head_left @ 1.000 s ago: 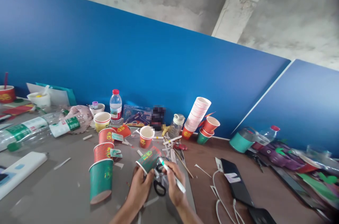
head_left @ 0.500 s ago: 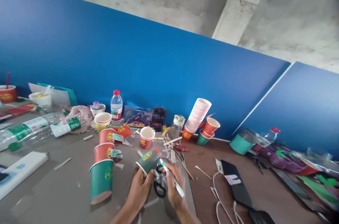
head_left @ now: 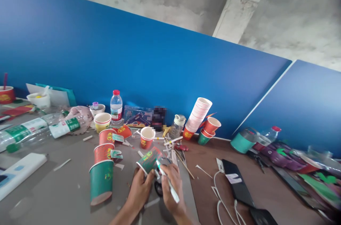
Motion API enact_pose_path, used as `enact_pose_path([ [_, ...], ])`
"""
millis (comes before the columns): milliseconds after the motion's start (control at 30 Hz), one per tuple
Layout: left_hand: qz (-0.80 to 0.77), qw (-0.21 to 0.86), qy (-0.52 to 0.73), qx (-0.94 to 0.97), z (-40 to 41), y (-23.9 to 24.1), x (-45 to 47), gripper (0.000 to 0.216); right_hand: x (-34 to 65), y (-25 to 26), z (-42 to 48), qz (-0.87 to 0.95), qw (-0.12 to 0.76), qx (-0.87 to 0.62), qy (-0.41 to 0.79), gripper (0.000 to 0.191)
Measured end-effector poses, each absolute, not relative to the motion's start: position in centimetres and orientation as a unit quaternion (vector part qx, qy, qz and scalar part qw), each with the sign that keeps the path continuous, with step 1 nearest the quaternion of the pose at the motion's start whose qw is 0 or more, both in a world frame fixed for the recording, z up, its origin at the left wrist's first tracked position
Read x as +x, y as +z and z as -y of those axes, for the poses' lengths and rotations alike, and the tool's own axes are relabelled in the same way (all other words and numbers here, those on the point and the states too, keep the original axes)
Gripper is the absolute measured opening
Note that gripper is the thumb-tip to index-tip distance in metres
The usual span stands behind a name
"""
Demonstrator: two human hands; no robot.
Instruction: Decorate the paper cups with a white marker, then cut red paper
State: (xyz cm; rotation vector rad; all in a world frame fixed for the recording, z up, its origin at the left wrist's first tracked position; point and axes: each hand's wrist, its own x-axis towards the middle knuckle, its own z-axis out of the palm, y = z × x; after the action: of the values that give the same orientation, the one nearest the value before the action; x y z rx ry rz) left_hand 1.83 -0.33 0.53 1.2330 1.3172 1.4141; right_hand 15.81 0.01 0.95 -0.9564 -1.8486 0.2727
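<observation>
My left hand [head_left: 140, 187] grips a paper cup [head_left: 148, 161] lying tilted on its side, its wall coloured green with a red part near the base. In my right hand [head_left: 172, 184] is a white marker [head_left: 173, 192], its teal tip end at the cup's side; whether the tip touches cannot be made out. Black-handled scissors [head_left: 158, 188] lie partly hidden under my right hand. To the left, a row of red and green paper cups [head_left: 101, 179] lies on the table. A red paper cup [head_left: 147, 138] stands behind the held cup.
A tall leaning stack of paper cups [head_left: 198, 115] stands at the back, beside a clear jar [head_left: 178, 125]. Plastic bottles [head_left: 29, 129] lie at left. A black phone [head_left: 237, 182] with a white cable [head_left: 216, 196] is at right. Paper scraps and sticks litter the middle.
My right hand has moved slightly left with the marker, bringing its tip farther over the cup's side and covering more of the scissors. My left hand keeps its hold on the cup.
</observation>
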Motion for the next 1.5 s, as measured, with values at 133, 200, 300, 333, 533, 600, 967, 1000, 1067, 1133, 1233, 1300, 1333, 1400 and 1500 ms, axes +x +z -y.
enact_pose_path([
  [133, -0.534, 0.409, 0.568, 0.475, 0.3, 0.4, 1.8, 0.040, 16.1, 1.2, -0.3, 0.722, 0.524, -0.438, 0.109, 0.025],
  [200, -0.530, 0.413, 0.567, 0.476, 0.3, 0.3, 1.8, 0.040, 16.0, 1.2, -0.1, 0.735, 0.517, -0.426, 0.106, 0.025],
  [300, -0.520, 0.415, 0.568, 0.485, 0.2, 0.3, 1.7, 0.040, 15.8, 1.0, 0.1, 0.766, 0.495, -0.398, 0.103, 0.023],
  [333, -0.519, 0.412, 0.568, 0.488, 0.2, 0.3, 1.7, 0.039, 15.9, 0.9, 0.1, 0.766, 0.493, -0.400, 0.104, 0.024],
  [533, -0.533, 0.399, 0.558, 0.496, 0.2, 0.1, 1.7, 0.039, 16.0, 0.7, -0.1, 0.745, 0.501, -0.426, 0.115, 0.025],
  [600, -0.533, 0.399, 0.557, 0.496, 0.2, 0.0, 1.6, 0.039, 15.7, 0.8, 0.3, 0.768, 0.487, -0.400, 0.115, 0.025],
  [967, -0.550, 0.404, 0.549, 0.483, 0.3, 0.6, 1.7, 0.041, 15.4, 1.2, 0.2, 0.759, 0.501, -0.403, 0.103, 0.025],
  [1000, -0.551, 0.406, 0.550, 0.479, 0.3, 0.5, 1.6, 0.041, 15.2, 1.3, 0.3, 0.778, 0.494, -0.376, 0.093, 0.025],
  [1067, -0.540, 0.412, 0.550, 0.486, 0.2, 0.2, 1.6, 0.044, 15.0, 1.7, 0.3, 0.798, 0.487, -0.347, 0.075, 0.027],
  [1133, -0.543, 0.399, 0.550, 0.493, 0.1, -0.2, 1.5, 0.044, 15.2, 1.9, 0.1, 0.785, 0.500, -0.360, 0.064, 0.026],
  [1233, -0.547, 0.373, 0.544, 0.516, -0.2, -1.1, 1.4, 0.045, 15.4, 1.7, -0.6, 0.753, 0.528, -0.389, 0.055, 0.023],
  [1300, -0.565, 0.359, 0.536, 0.514, -0.3, -1.5, 1.2, 0.045, 15.3, 1.4, -0.9, 0.763, 0.539, -0.354, 0.026, 0.020],
  [1333, -0.567, 0.361, 0.526, 0.521, -0.4, -1.6, 1.1, 0.044, 15.1, 1.2, -1.0, 0.775, 0.540, -0.329, 0.010, 0.019],
  [1400, -0.568, 0.360, 0.520, 0.526, -0.6, -1.7, 0.9, 0.043, 14.9, 1.0, -1.2, 0.790, 0.537, -0.297, -0.008, 0.017],
  [1500, -0.568, 0.347, 0.532, 0.523, -0.7, -1.6, 0.9, 0.043, 15.1, 0.9, -1.4, 0.766, 0.539, -0.349, 0.011, 0.019],
])
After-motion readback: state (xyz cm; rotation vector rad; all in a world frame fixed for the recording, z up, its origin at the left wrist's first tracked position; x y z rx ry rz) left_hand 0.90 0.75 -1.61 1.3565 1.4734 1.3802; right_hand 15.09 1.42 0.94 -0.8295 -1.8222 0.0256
